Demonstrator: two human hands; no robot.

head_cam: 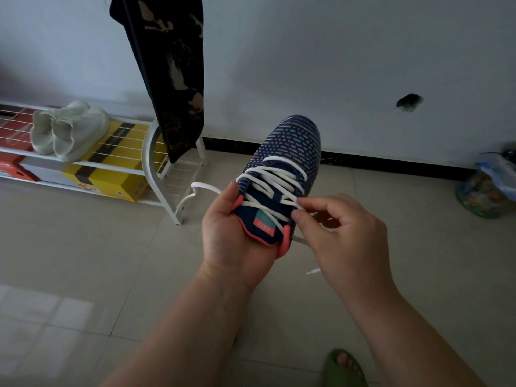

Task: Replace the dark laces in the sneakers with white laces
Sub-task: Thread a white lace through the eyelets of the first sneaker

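1. Pale floor tiles [83, 261] and a white wall [335, 51] with a dark skirting strip framed the scene; no raised surface was in use, and the work was held in mid-air at the centre of the frame.
2. Left hand [223, 233] cupped the heel of the navy sneaker [290, 146] from below, fingers curled round it, thumb on the collar.
3. Right hand [343, 233] pinched the white lace [275, 174] between thumb and forefinger at the top eyelet on the shoe's right side, its other fingers loosely curled.
4. Progress, as I judged it: white lace crossed nearly every row and no dark lace showed on this shoe. One free end looped off to the left, another trailed below the right hand. Left to do: the last eyelets, evening up and tying. A second sneaker was not in view.
5. Room to move: a white shoe rack [156, 169] with pale shoes [67, 129] and boxes stood at centre left, a hanging dark cloth [167, 65] above it, a bag [488, 188] at right edge, a sandalled foot [344, 367] at bottom; open floor lay all round the hands.
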